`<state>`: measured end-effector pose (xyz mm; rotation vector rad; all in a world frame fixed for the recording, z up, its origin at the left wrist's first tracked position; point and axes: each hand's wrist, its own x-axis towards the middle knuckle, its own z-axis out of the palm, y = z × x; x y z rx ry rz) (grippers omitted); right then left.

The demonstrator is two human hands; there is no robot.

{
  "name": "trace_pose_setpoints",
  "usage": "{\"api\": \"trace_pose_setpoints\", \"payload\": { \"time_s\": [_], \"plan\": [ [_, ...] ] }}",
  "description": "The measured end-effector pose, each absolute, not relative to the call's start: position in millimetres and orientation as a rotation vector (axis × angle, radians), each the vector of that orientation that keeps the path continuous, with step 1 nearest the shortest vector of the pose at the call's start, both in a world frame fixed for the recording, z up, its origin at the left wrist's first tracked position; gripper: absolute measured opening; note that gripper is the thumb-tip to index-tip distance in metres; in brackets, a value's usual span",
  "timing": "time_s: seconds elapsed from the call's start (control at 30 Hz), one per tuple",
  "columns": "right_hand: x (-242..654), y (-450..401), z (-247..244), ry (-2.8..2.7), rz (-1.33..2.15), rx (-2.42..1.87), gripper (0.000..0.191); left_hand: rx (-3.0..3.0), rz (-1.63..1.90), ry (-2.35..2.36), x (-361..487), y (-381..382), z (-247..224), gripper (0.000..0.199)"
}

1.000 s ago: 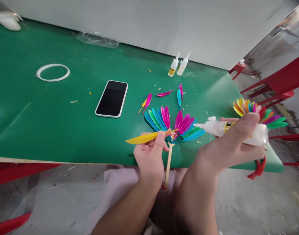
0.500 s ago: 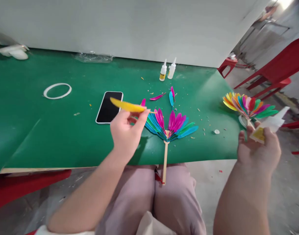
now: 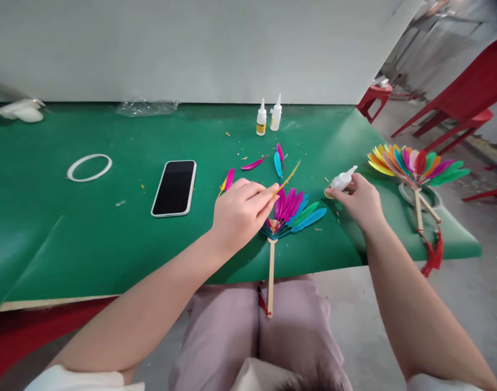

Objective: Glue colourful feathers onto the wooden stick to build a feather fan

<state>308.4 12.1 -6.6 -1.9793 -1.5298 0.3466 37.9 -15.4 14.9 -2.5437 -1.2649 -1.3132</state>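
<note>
My left hand point(image 3: 243, 213) pinches a yellow feather point(image 3: 290, 176), seen edge-on, above a feather fan point(image 3: 293, 209). The fan has magenta, green and blue feathers and a wooden stick handle point(image 3: 271, 277) that hangs over the table's front edge; my hand hides its left feathers. To the right, my right hand point(image 3: 361, 202) is closed round a white glue bottle point(image 3: 340, 182), tilted with its nozzle up and to the right, low over the table. Loose magenta point(image 3: 254, 163) and blue point(image 3: 278, 164) feathers lie behind the fan.
Two glue bottles point(image 3: 261, 120) stand near the wall. A phone point(image 3: 174, 188) and a white ring point(image 3: 89, 168) lie on the left. Multicoloured fans point(image 3: 419, 165) with a red tassel point(image 3: 433, 252) rest at the right end. Red chairs point(image 3: 468, 89) stand beyond the green table point(image 3: 110, 244).
My right hand has brought the glue bottle leftward and down to the table. My left hand has moved right over the fan, and the yellow feather has turned to point up and right.
</note>
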Motion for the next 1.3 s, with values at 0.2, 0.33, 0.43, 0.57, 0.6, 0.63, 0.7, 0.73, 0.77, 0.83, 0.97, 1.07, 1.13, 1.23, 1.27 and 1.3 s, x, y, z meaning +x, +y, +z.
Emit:
{"api": "trace_pose_setpoints", "payload": {
  "time_s": [0.2,0.33,0.43,0.57,0.6,0.63,0.7,0.73,0.77,0.83,0.97,1.07,1.13,1.23,1.27,1.3],
  "plan": [
    [309,12,-13,-1.456,0.341,-1.800,0.037,-2.511,-2.108,-1.962,42,-6,23,0.016],
    [303,5,-8,-1.333,0.439,-1.630,0.040,-2.457,-2.468,-2.084,48,1,26,0.011],
    [296,-8,4,-1.360,0.452,-1.611,0.038,-2.364,-2.598,-2.141,50,4,28,0.010],
    [282,-24,23,-1.373,0.413,-1.563,0.039,-2.235,-2.698,-2.215,49,4,29,0.013],
    [278,-26,27,-1.348,0.420,-1.511,0.038,-2.236,-2.706,-2.229,48,3,28,0.014],
    [275,-28,31,-1.320,0.443,-1.450,0.036,-2.245,-2.711,-2.238,47,2,28,0.015],
    [269,-29,37,-1.294,0.514,-1.345,0.033,-2.267,-2.720,-2.245,46,1,27,0.017],
    [266,-30,39,-1.297,0.555,-1.313,0.032,-2.276,-2.726,-2.245,45,0,27,0.018],
    [263,-30,42,-1.300,0.593,-1.293,0.031,-2.281,-2.732,-2.246,45,-1,27,0.018],
    [254,-32,48,-1.305,0.655,-1.257,0.029,-2.287,-2.739,-2.255,45,-3,27,0.018],
    [227,-36,64,-1.363,0.474,-1.124,0.017,-2.363,-2.703,-2.299,47,-7,28,0.018],
    [207,-37,74,-1.503,0.198,-1.141,0.014,-2.443,-2.663,-2.336,48,-10,28,0.018],
    [200,-36,77,-1.611,0.109,-1.174,0.013,-2.485,-2.636,-2.356,48,-11,28,0.018],
    [197,-35,76,-1.740,0.057,-1.159,0.014,-2.507,-2.610,-2.361,47,-12,29,0.016],
    [197,-36,75,-1.769,0.057,-1.148,0.015,-2.504,-2.609,-2.356,47,-12,29,0.016],
    [198,-36,74,-1.782,0.059,-1.138,0.015,-2.497,-2.613,-2.351,47,-12,29,0.016]
  ]
}}
